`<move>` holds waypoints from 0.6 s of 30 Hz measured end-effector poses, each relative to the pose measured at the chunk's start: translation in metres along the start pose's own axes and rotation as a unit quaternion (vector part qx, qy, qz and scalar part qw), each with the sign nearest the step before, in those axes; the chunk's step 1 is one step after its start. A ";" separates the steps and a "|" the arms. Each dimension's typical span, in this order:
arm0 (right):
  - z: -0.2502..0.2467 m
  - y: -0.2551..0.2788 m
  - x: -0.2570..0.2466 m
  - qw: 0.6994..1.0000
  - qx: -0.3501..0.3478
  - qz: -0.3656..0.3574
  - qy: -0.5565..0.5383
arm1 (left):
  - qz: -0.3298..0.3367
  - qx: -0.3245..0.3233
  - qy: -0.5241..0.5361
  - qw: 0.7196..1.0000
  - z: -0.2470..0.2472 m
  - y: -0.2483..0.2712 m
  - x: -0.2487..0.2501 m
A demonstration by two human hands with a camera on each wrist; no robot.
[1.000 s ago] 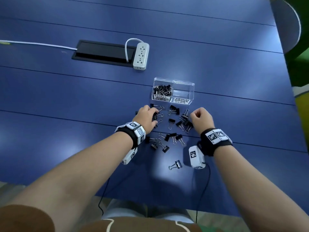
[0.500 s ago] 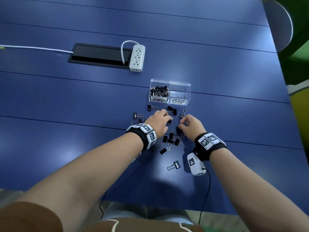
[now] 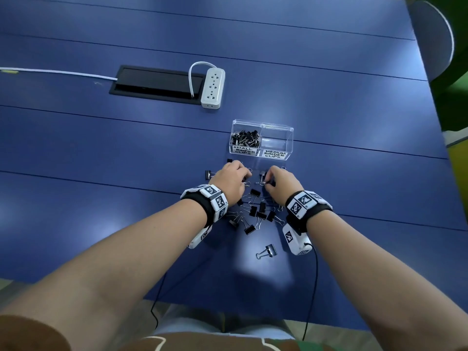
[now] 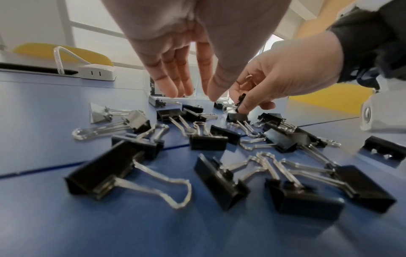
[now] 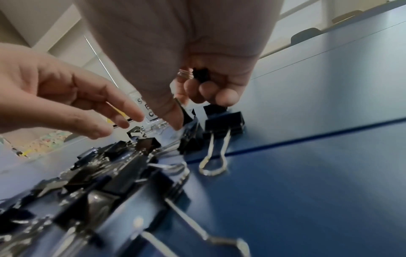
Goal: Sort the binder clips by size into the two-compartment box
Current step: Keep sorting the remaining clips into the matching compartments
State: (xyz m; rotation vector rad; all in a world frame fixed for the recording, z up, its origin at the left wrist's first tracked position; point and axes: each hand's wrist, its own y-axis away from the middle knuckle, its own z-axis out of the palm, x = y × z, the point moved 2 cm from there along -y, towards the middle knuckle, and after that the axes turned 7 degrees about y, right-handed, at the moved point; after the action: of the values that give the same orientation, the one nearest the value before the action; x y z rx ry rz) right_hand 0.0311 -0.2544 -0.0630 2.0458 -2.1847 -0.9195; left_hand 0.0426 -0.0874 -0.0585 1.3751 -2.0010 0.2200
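Right now both hands are low over the pile of binder clips that lies on the blue surface just in front of the two-compartment box. The box's left side, marked for small clips, already has a heap of small clips in it. Its right side, marked for medium clips, looks bare.

The right hand has its fingers curled round a small black clip tucked against the palm, while its thumb and first finger reach down at another clip on the surface. The left hand holds nothing — its fingers hang almost straight, tips just above the clips in front of the box.

These clips look light and hard, with stiff black bodies and thin shiny wire handles. I think they will slide on the smooth surface and catch on each other where the handles cross. A good spot to pinch is the black body, or the wire loop when a clip lies flat. They should not break if they drop.

Half a second ago both hands sat further back from the box, over the middle of the pile. They have since moved up to the clips nearest the box, and the middle clips show again. One clip lies alone, far back from the box, where it was before.
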 end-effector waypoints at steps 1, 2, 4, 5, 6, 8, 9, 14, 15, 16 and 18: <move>0.000 0.003 0.000 1.000 -0.005 -0.007 -0.016 | 0.003 -0.003 0.002 1.000 0.002 0.000 0.001; -0.001 0.005 0.002 0.999 -0.005 -0.013 -0.035 | 0.005 -0.007 0.002 1.000 0.004 0.001 0.002; -0.007 0.009 0.004 0.997 0.009 -0.020 -0.072 | 0.006 -0.024 -0.009 1.000 0.009 0.003 0.003; -0.010 0.010 0.006 0.996 0.020 -0.019 -0.084 | 0.005 -0.036 -0.021 0.999 0.011 0.005 0.004; -0.013 0.010 0.009 0.995 0.032 -0.014 -0.092 | 0.004 -0.048 -0.035 0.998 0.013 0.006 0.004; -0.017 0.009 0.017 0.993 0.057 0.013 -0.103 | 0.004 -0.053 -0.045 0.998 0.014 0.008 0.004; -0.019 0.009 0.022 0.991 0.068 0.033 -0.108 | 0.006 -0.045 -0.034 0.998 0.013 0.007 0.004; -0.017 0.013 0.044 0.990 0.062 0.096 -0.087 | -0.039 0.058 0.014 0.997 -0.010 0.008 -0.012; -0.017 0.014 0.045 0.989 0.066 0.099 -0.084 | -0.059 0.076 0.009 0.995 -0.016 0.010 -0.019; -0.016 0.015 0.045 0.989 0.072 0.098 -0.083 | -0.083 0.090 0.005 0.992 -0.021 0.012 -0.025; -0.013 0.017 0.041 0.991 0.071 0.082 -0.084 | -0.124 0.108 -0.001 0.986 -0.031 0.018 -0.038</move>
State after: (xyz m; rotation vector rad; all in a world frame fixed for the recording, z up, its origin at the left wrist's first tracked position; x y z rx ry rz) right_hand 0.0147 -0.2976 -0.0608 1.8669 -2.5300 -0.9784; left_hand 0.0481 -0.0357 -0.0552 1.7451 -1.8275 0.3290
